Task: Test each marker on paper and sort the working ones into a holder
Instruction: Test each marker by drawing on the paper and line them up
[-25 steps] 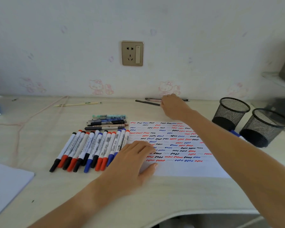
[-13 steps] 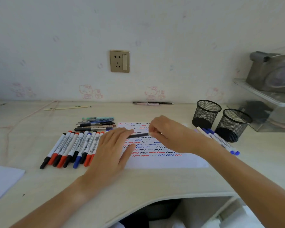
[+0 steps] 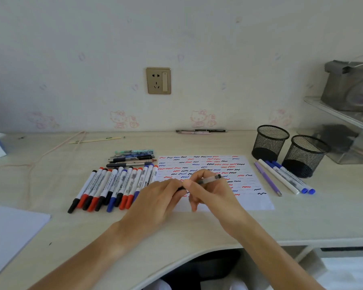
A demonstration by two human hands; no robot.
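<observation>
Both your hands pinch the dark pen (image 3: 208,180) over the paper (image 3: 252,197): left hand (image 3: 159,197) on its near end, right hand (image 3: 210,191) on the barrel. The two mesh holders (image 3: 269,143) look empty.

A single head-worn wide-angle camera looks forward and down from close above a pale wooden desk (image 3: 302,222). It faces a white wall (image 3: 92,49) with a gold power socket (image 3: 158,81). Both forearms reach in from the bottom edge.
</observation>
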